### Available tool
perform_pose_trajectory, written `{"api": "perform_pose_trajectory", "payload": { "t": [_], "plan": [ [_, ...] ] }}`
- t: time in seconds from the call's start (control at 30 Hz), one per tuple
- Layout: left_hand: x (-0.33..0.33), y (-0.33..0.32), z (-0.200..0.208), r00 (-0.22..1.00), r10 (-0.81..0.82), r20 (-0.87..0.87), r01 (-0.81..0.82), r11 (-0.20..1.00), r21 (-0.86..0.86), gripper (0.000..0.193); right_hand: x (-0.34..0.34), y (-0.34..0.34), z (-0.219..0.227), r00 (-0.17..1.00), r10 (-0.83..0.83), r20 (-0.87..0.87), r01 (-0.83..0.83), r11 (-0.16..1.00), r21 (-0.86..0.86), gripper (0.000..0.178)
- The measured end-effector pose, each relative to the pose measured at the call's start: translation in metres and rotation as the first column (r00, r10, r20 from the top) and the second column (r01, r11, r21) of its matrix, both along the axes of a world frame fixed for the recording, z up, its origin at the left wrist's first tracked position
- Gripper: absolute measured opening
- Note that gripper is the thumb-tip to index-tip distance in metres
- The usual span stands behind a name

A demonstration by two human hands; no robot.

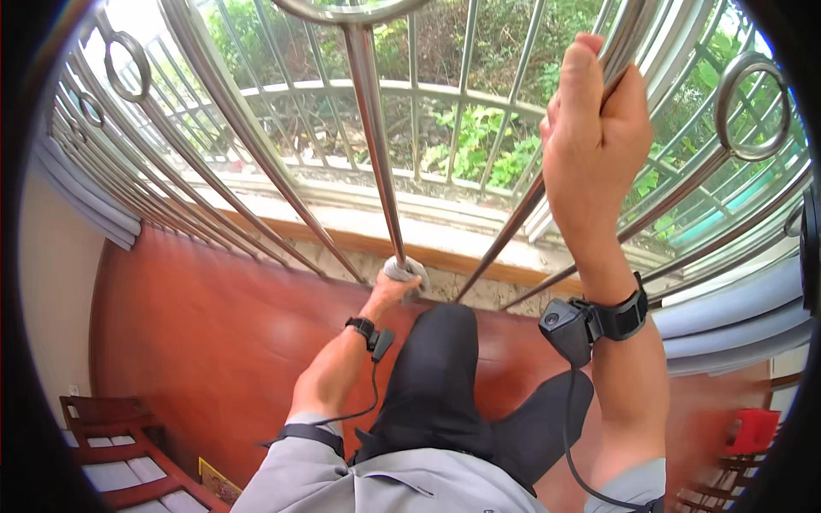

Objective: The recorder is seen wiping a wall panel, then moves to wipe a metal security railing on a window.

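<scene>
Low in front of me, my left hand [391, 289] is closed around a pale grey cloth [405, 269]. The cloth wraps the lower end of an upright metal bar [374, 120], just above the floor. Raised at the upper right, my right hand [593, 141] is closed in a fist round another shiny metal bar [523, 214], which runs down to the sill area. Both wrists carry black straps with small devices and cables.
More bars stand left and right, some with metal rings [754, 107]. Behind them are a window sill [342, 231], a window grille and green plants. Grey curtains [735, 329] hang at both sides. The floor [214, 325] is reddish brown; dark wooden furniture [141, 453] stands lower left.
</scene>
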State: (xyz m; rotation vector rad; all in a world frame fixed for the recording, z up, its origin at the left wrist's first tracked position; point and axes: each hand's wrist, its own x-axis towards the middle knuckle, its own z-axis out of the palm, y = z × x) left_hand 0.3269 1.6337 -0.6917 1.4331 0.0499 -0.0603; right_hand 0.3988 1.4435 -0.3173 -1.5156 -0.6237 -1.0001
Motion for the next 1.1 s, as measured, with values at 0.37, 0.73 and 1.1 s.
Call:
{"api": "perform_pose_trajectory", "payload": {
  "t": [0.37,0.73,1.1],
  "plan": [
    [0.007,0.007,0.169,0.994,0.075,0.081,-0.087,0.983,0.161,0.025,-0.011,0.003,0.01,0.981,0.098,-0.17,-0.084,0.993,0.087,0.022],
    [0.02,0.011,0.338,0.904,0.257,0.342,-0.309,0.945,0.108,0.031,-0.01,0.004,0.018,0.982,0.099,-0.161,-0.095,0.995,0.036,0.024],
    [0.027,0.059,0.444,0.684,0.424,0.594,-0.156,0.88,-0.449,0.04,-0.006,0.001,0.016,0.986,0.089,-0.142,-0.088,0.996,0.013,0.022]
  ]
}}
